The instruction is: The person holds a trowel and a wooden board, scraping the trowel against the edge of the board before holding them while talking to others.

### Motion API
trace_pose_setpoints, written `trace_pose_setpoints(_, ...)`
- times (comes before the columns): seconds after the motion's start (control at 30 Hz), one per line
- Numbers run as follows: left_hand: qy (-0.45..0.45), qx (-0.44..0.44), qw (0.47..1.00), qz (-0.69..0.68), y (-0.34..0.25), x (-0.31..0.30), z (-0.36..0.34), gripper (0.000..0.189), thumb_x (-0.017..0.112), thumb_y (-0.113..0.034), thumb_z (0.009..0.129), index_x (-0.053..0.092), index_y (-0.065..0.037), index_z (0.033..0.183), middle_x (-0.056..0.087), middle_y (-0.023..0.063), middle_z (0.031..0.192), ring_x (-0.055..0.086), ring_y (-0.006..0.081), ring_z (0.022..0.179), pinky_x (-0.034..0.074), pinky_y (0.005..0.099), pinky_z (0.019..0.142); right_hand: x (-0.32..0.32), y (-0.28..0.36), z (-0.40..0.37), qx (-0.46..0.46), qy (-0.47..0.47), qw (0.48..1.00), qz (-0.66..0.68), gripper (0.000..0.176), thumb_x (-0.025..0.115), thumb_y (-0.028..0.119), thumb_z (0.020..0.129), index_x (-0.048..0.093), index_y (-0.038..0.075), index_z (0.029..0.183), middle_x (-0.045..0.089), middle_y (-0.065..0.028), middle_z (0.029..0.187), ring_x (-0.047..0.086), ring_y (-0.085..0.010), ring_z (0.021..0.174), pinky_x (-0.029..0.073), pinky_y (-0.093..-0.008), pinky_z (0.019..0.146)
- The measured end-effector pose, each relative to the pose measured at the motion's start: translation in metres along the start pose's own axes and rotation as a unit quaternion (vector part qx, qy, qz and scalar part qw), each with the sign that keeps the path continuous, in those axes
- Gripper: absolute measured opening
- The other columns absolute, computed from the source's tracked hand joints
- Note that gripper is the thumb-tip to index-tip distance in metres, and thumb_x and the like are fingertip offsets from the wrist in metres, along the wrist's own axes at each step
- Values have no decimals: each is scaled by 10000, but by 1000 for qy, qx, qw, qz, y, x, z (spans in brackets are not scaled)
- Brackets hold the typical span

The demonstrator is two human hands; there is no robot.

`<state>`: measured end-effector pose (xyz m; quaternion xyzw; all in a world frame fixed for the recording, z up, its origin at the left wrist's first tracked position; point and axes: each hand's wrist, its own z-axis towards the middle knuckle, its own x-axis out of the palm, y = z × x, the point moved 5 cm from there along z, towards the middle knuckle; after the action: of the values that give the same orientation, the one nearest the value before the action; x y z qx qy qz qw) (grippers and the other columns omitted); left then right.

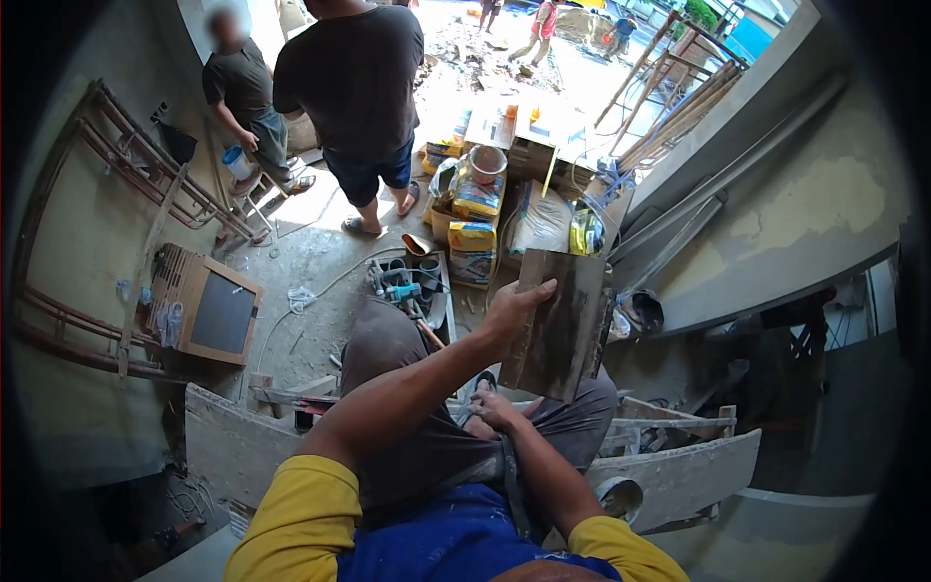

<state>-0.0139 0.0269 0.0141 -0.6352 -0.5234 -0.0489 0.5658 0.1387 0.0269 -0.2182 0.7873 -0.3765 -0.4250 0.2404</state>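
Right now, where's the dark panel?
Head view, right of centre: the dark panel is in the left hand, partly covering the right knee from view.

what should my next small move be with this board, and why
I'd probably bring the right hand up to the board's lower edge to steady it. Only the left hand grips the board, near one side edge, while the right hand sits low by the lap and seems to hold no part of it.
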Motion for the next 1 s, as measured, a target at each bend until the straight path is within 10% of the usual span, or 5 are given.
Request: trace_pose_setpoints(1.0,10,-4,1000,-3,-3,3,-4,393,632,-353,832,548,-54,1072,615,55,932,615,144,809,502,296,713,-2,4,-2,3,8,1000,-2,380,613,269,819,590,-10,1075,578,-219,1056,549,-347,1010,428,-394,870)
